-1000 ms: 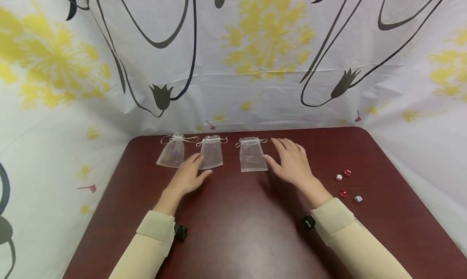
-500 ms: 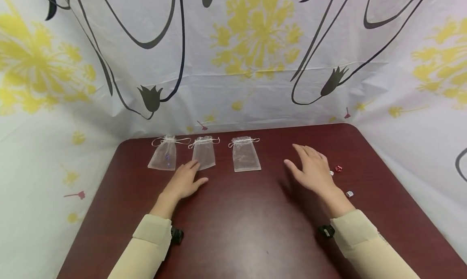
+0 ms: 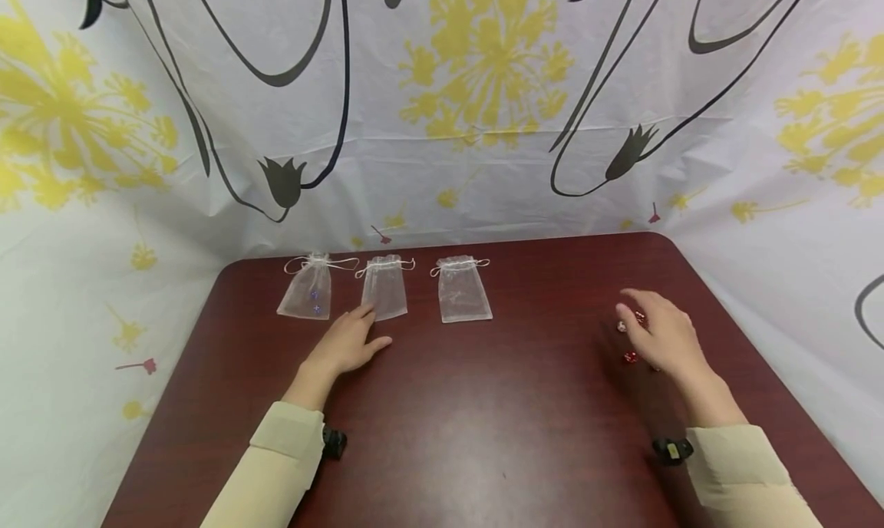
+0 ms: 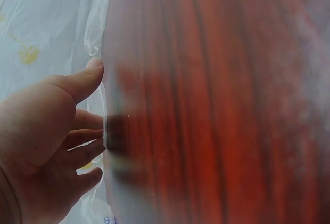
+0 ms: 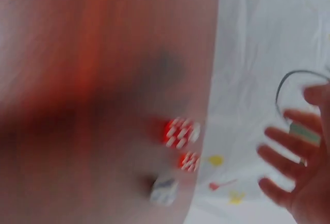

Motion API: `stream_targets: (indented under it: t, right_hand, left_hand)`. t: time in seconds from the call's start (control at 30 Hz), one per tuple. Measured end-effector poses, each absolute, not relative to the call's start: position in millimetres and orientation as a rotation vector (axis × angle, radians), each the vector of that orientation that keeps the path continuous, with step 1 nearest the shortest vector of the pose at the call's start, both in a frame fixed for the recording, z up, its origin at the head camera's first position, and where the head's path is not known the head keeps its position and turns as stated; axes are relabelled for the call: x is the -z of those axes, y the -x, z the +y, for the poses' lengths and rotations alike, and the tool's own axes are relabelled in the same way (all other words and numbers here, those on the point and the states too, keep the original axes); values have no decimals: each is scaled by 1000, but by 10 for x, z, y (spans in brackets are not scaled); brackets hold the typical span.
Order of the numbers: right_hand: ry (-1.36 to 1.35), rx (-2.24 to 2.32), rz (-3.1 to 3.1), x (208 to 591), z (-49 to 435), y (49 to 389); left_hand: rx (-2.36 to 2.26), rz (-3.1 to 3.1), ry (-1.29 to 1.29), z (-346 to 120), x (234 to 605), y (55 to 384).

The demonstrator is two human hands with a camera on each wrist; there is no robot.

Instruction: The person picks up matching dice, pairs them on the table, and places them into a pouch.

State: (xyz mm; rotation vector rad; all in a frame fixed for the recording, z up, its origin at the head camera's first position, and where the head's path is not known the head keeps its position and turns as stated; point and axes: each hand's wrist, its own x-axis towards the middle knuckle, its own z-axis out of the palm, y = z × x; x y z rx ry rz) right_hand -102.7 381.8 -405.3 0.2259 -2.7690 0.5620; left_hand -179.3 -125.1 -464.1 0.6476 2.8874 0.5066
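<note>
My left hand [image 3: 345, 342] rests with straight fingers on the lower left corner of the middle sheer drawstring bag [image 3: 388, 290]. In the left wrist view, the fingertips touch the bag's edge at the table surface, thumb apart. My right hand [image 3: 659, 332] hovers over the dice at the right, fingers relaxed and holding nothing. A white die [image 3: 621, 326] and a red die [image 3: 630, 357] show left of that hand; another red die [image 3: 640, 317] and a second white die [image 5: 164, 190] are partly covered by it in the head view. The right wrist view is blurred.
A left drawstring bag [image 3: 298, 301] has two small blue-purple spots showing through it. To the right of the middle one lies a third sheer bag [image 3: 464, 294]. The dark red table [image 3: 442, 405] ends at a patterned white cloth [image 3: 387, 183] behind and at the sides.
My right hand has moved right, from beside the right bag to over the dice. My left hand stays at the middle bag. The head view has shifted slightly.
</note>
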Motion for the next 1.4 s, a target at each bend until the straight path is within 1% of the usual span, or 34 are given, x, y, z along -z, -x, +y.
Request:
stream_targets:
  t: [0.2, 0.5, 0.67, 1.13, 1.4]
  right_hand:
    - [-394, -570, -2847, 4204, 3991, 894]
    - [-459, -447, -2793, 4356, 4134, 797]
    - [-486, -431, -2793, 4406, 4149, 796]
    - [-387, -285, -2948, 4457, 4221, 767]
    - [-419, -265, -2900, 4461, 4221, 789]
  left_hand:
    - [-516, 2879, -632, -1266, 4643, 1800]
    - [-543, 2869, -615, -1263, 4614, 1789]
    - [-551, 2875, -603, -1269, 4592, 1781]
    - [-549, 2881, -619, -1270, 4651, 1786]
    - [-538, 2885, -609, -1281, 4660, 1788]
